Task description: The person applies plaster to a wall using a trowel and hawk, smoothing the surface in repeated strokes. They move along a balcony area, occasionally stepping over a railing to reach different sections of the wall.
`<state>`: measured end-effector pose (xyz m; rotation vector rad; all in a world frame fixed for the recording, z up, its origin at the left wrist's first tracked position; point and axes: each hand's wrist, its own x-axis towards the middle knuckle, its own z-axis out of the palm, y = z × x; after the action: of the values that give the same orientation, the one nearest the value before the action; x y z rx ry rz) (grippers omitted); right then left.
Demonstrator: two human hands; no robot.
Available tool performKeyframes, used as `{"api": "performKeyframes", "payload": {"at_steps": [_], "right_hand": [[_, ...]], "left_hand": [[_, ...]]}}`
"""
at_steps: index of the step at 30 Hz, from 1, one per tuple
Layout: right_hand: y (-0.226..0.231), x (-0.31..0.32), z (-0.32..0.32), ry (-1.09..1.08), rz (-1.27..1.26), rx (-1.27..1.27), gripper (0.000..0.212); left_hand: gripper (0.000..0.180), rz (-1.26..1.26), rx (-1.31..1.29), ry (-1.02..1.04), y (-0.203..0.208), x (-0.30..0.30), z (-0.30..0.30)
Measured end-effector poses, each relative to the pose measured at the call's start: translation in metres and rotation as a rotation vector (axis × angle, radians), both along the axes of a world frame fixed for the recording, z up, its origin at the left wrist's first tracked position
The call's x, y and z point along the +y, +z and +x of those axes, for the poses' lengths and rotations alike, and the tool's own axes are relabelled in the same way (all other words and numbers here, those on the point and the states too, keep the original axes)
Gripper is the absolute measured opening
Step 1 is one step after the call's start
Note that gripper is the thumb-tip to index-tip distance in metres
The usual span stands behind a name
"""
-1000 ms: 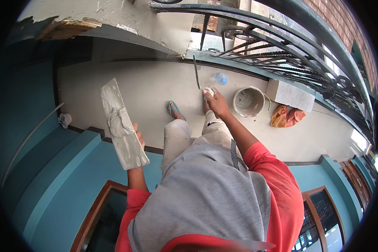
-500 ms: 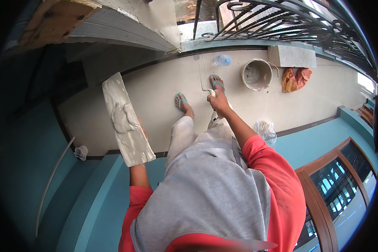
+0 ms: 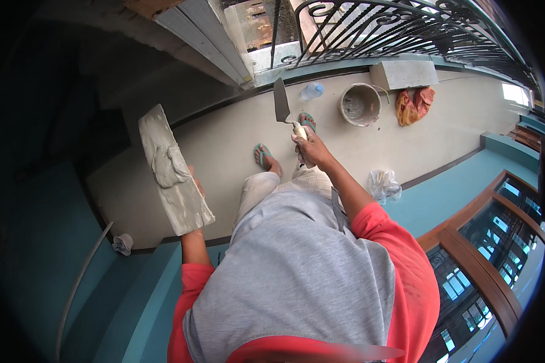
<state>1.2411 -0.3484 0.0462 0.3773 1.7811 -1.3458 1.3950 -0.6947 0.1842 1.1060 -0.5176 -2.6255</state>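
Note:
My left hand (image 3: 197, 180) holds up a long plasterer's hawk board (image 3: 188, 209) from beneath, so most of the hand is hidden behind it. A lump of wet grey mortar (image 3: 168, 166) lies on the board's middle, with smears toward both ends. In my right hand (image 3: 312, 149) is a pointing trowel (image 3: 281, 101), gripped by its pale handle. The trowel's pointed blade faces away from me, flat side toward view, apart from the board.
On the floor ahead stand a mortar-stained bucket (image 3: 343, 109), a water bottle (image 3: 312, 91), a pale block (image 3: 404, 75) and an orange plastic bag (image 3: 415, 106). A clear bag (image 3: 384, 186) lies at right. An iron railing (image 3: 369, 36) borders the far side; a white pail (image 3: 123, 244) is at left.
The trowel has turned from edge-on to showing its blade's flat face. My view has shifted a little, with the board slightly further left.

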Motion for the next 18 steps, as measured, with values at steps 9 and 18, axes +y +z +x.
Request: {"api": "performKeyframes", "payload": {"at_steps": [9,18], "right_hand": [[-0.061,-0.022,-0.004,0.119,0.334,0.411,0.065],[-0.117,-0.101,-0.102,0.12,0.362,0.373,0.065]], "left_hand": [[0.02,-0.145,-0.073,-0.152,-0.007,-0.008,0.01],[0.018,0.003,0.049,-0.149,-0.008,-0.007,0.012]]}}
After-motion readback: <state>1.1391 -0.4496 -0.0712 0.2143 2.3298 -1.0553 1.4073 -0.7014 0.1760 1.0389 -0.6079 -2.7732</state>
